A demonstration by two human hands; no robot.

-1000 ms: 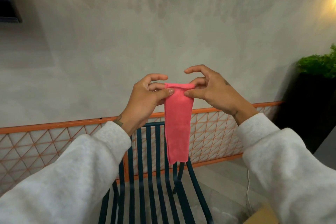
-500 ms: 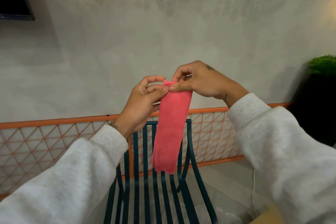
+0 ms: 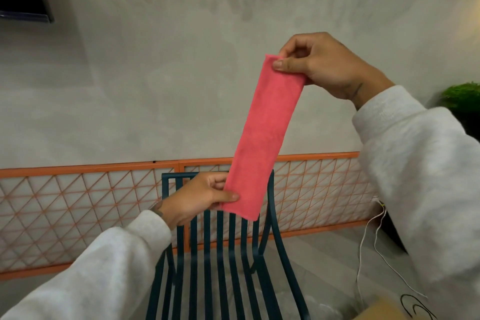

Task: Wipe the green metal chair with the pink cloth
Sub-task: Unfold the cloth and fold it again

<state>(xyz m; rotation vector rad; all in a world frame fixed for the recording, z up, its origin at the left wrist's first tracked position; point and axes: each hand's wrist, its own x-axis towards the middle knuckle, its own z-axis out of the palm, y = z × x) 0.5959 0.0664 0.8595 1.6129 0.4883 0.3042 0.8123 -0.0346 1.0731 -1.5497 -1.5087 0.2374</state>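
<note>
Fingers (image 3: 284, 63) of right hand (image 3: 330, 67) pinch the top end of the long folded pink fabric cloth (image 3: 265, 135), held high at right, w/ left hand (image 3: 197, 197) thumb & fingers (image 3: 228, 196) pinching its bottom left corner lower down, so it stretches on a slant btwn them in mid-air. Cloth's bottom end sits in front of the top rail of the dark green slatted metal chair (image 3: 207, 254), near centre; can't tell if they touch. Beyond the chair, an orange metal lattice fence (image 3: 78, 189) runs along the far grey concrete wall (image 3: 155, 73).
</note>
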